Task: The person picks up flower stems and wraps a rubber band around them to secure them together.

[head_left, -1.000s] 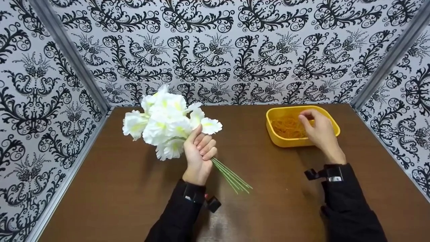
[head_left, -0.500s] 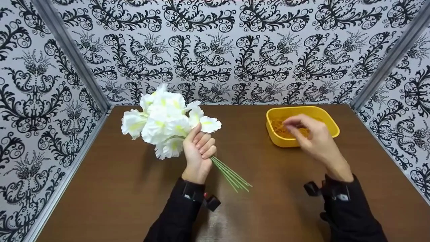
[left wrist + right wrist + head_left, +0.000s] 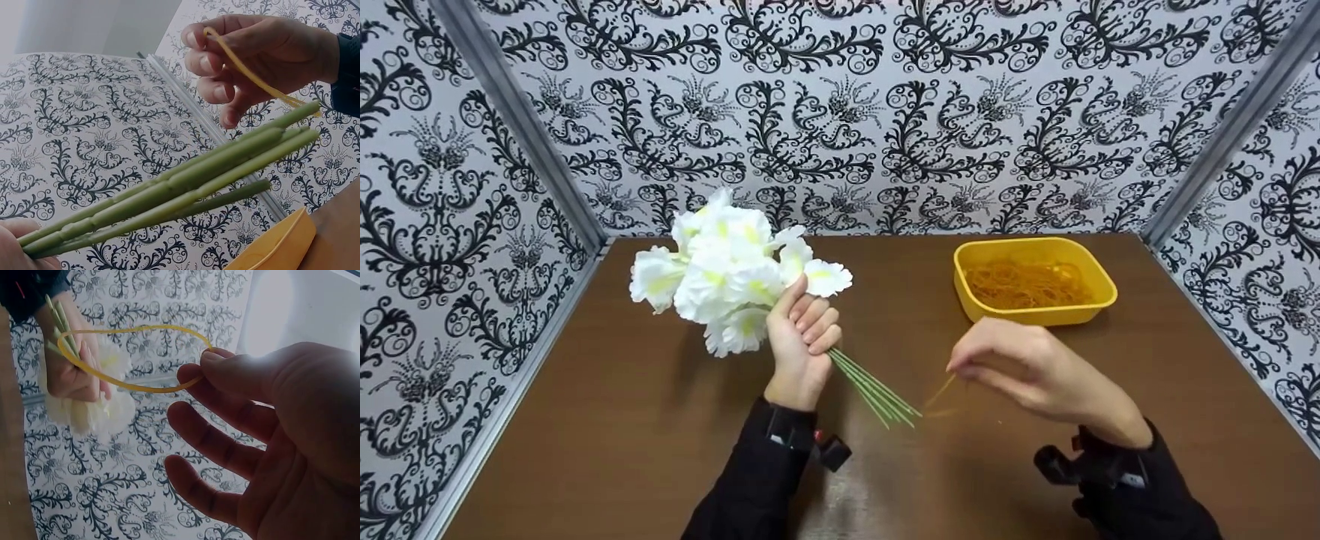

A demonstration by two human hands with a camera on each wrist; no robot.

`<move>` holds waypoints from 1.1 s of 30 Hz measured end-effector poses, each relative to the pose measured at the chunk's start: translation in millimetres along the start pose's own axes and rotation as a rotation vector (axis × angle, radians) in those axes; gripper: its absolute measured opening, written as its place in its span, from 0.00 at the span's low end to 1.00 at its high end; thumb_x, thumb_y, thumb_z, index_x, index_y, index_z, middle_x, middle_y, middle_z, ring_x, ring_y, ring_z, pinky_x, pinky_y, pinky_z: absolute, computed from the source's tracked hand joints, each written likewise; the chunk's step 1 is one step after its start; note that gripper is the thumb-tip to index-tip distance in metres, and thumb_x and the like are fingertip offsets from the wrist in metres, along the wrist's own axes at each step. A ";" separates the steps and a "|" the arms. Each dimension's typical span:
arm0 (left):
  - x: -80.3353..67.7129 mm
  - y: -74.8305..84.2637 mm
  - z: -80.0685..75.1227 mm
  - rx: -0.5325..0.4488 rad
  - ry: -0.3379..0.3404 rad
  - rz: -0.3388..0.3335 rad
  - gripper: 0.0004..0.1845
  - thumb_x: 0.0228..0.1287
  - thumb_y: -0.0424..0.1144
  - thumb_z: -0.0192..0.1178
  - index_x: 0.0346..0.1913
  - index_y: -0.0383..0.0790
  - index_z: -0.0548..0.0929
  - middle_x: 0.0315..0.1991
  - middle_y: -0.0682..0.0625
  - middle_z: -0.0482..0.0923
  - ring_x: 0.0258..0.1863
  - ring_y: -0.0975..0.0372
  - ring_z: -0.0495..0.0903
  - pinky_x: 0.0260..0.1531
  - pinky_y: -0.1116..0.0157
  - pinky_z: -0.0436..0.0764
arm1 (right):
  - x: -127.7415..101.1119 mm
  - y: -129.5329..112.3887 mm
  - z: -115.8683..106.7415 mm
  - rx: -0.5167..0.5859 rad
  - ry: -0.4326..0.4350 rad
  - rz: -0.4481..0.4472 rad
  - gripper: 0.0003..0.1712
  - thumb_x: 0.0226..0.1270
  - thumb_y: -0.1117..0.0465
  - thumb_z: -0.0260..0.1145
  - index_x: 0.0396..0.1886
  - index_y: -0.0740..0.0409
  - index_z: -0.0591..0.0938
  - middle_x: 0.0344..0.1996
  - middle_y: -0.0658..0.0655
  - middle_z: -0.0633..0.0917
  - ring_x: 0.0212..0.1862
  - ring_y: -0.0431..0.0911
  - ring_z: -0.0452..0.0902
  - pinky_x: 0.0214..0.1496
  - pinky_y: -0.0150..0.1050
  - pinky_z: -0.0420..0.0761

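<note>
**Inspector:** Presently, a bunch of white artificial flowers with pale yellow centres and thin green plastic stems is held above the brown wooden table by the left hand. The fingers are wrapped round the stems just below the blooms, and the stem ends project free towards the right.

**Clerk:** And the right hand?

**Inspector:** A thin yellow rubber band is pinched between thumb and forefinger of the right hand; the remaining fingers are spread loosely. The band hangs as an open loop just beside the stem tips, not yet round them. The two hands are held apart.

**Clerk:** How is the band judged to handle?

**Inspector:** It is judged very light, soft and stretchy, and liable to slip or snap back if released under tension. It is best taken at opposite points of the loop so that the opening is kept wide.

**Clerk:** The flowers?

**Inspector:** Light. The petals appear soft and easily crushed; the stems seem stiff enough, yet splay at the ends. The bunch is best gripped on the stems, close under the heads, as is done now.

**Clerk:** Anything else recorded?

**Inspector:** A yellow rounded plastic tub holding more bands is noted at the far right of the table, well apart from both hands.
</note>
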State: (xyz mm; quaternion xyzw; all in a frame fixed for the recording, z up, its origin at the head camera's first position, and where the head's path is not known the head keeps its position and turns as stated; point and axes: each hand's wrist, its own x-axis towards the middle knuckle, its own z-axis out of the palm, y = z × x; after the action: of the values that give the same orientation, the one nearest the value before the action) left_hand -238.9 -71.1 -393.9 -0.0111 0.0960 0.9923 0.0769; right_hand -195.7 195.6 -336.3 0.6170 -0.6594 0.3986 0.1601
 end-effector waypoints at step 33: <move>-0.8 -0.7 1.1 -0.053 -0.031 -0.068 0.31 0.81 0.43 0.43 0.11 0.48 0.59 0.06 0.59 0.55 0.09 0.70 0.44 0.04 0.77 0.47 | -4.7 14.7 28.2 0.001 -0.036 0.093 0.16 0.65 0.76 0.68 0.49 0.57 0.82 0.42 0.53 0.85 0.44 0.44 0.80 0.49 0.32 0.79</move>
State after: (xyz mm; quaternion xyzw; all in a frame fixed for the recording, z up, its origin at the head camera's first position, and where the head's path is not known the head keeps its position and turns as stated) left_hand -238.0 -70.4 -393.0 -0.0008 0.0681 0.9914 0.1119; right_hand -200.8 177.3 -362.2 0.5929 -0.6900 0.3945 0.1292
